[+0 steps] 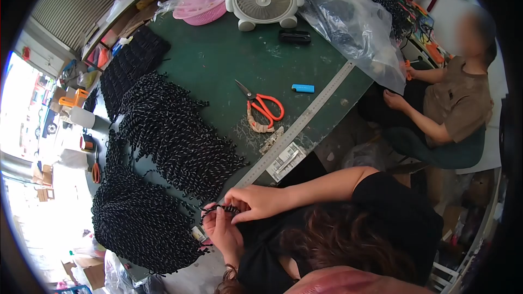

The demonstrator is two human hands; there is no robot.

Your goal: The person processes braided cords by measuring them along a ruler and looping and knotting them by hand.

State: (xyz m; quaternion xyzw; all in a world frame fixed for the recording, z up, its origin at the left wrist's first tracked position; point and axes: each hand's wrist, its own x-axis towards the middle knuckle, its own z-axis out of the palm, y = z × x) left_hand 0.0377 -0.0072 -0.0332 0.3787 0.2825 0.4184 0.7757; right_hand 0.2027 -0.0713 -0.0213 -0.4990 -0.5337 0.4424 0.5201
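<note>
Near the table's front edge, my left hand (220, 231) pinches a short piece of black-and-white flecked cord (220, 208). My right hand (259, 202) is closed on the same cord just to the right, its fingers bent over the cord's darker, thicker end. Beside my left hand lies a large heap of such cords (141, 218). Behind it, a second bundle of cords (169, 130) spreads over the green table (212, 65). A metal ruler (305, 117) runs along the table edge by my right hand.
Orange-handled scissors (261, 109), a blue lighter (303, 88) and a black case (294, 36) lie on the table. A fan (263, 2), a pink basket (201, 8) and a plastic bag (354, 27) stand farther back. Another person (457, 98) sits at right.
</note>
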